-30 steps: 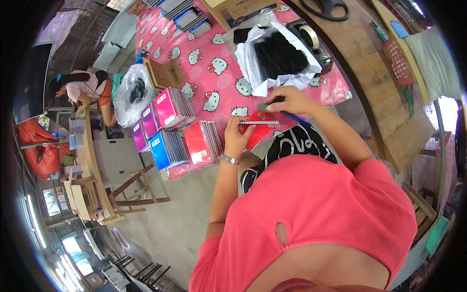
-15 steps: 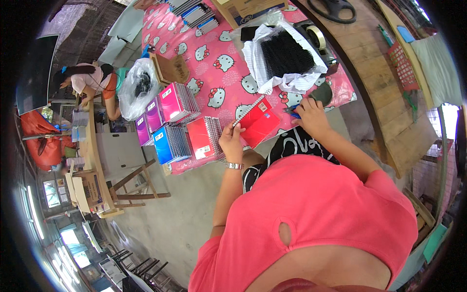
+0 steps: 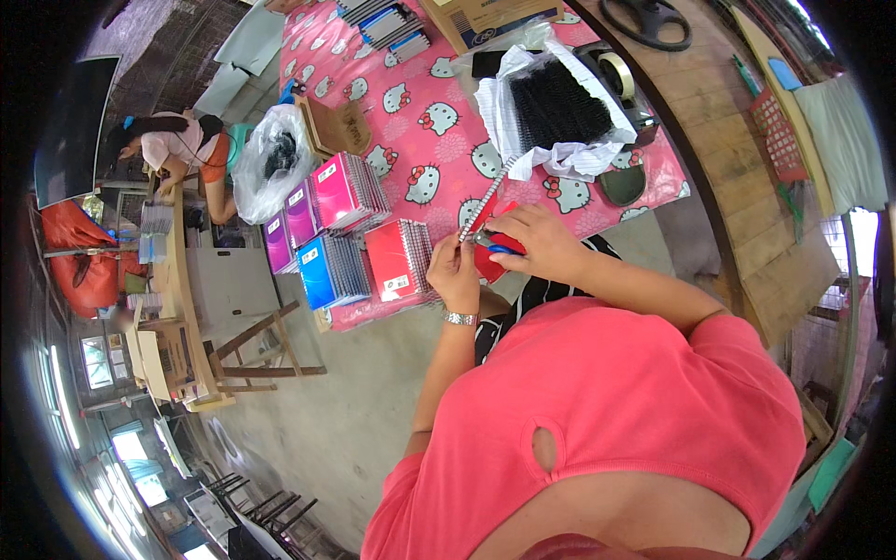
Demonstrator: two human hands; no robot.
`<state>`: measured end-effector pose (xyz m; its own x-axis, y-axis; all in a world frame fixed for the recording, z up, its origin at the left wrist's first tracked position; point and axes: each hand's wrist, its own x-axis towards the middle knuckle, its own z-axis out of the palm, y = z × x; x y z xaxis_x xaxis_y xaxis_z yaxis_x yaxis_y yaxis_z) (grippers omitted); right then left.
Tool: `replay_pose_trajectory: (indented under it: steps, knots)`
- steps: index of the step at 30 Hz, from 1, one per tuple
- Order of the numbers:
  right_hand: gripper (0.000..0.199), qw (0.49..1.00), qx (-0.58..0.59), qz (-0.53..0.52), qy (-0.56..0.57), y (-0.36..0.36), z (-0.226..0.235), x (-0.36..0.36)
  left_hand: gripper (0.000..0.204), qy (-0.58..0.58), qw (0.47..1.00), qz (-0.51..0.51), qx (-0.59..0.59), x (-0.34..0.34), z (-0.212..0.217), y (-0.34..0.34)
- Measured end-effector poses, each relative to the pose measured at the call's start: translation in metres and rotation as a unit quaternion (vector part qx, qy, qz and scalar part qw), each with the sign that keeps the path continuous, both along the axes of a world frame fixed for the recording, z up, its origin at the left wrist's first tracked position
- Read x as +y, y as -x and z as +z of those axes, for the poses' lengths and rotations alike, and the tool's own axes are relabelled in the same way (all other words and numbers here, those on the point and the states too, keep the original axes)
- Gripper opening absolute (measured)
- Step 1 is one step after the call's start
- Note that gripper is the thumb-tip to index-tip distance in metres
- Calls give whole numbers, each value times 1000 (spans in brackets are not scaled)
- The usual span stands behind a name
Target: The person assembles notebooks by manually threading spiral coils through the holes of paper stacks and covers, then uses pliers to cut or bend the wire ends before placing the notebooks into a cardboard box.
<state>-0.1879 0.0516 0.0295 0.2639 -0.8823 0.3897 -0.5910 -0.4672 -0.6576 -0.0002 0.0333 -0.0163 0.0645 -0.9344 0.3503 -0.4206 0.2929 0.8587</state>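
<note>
My left hand (image 3: 455, 278) is closed on a red spiral notebook (image 3: 489, 271), pinching it near the lower end of its coil (image 3: 473, 217). In my right hand (image 3: 539, 239) are blue-handled pliers (image 3: 505, 249), their jaws at the coil close to my left fingertips. Whether the jaws grip the wire is too small to tell. My right hand and forearm cover much of the notebook. Beside my left hand stands a stack of red spiral notebooks (image 3: 393, 254) on the pink patterned tablecloth (image 3: 409, 140).
Blue (image 3: 324, 271), purple (image 3: 301, 211) and magenta notebook stacks (image 3: 340, 189) stand farther left. Black coils (image 3: 557, 103) lie on white wrapping at the back. A dark green pouch-like object (image 3: 623, 185) sits near the right edge. Another person (image 3: 179, 149) works at the left.
My right hand has brought the pliers from the table's right side leftward to the notebook's coil. The notebook has turned, so its coil stands steeper. My left hand still holds it.
</note>
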Motion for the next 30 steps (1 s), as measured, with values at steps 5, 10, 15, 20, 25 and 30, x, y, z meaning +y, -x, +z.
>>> replay_pose_trajectory:
  steps: [5, 10, 15, 20, 25, 30]
  knots:
    - [34, 1000, -13, 13, 1, 0, -3, 2, 23, 17, 995, 3, -101, 2, 21, 2]
    - [38, 695, -438, 86, -564, -6, 14, 2, 26, 165, 970, -9, -181, -2, 32, -6]
    - [33, 980, -100, -12, -173, 32, -16, 0, 16, 141, 963, 116, -197, 7, 68, -29]
    - [24, 990, 79, -117, 4, 80, -68, 4, 12, -54, 922, 219, 316, 9, 70, -91]
    - [14, 972, 68, -175, 141, 92, -23, -62, 11, -59, 930, 298, 205, 18, 24, -125]
    - [19, 897, 248, -366, 17, 131, -30, -132, 12, -36, 939, 322, 113, 18, 6, -122]
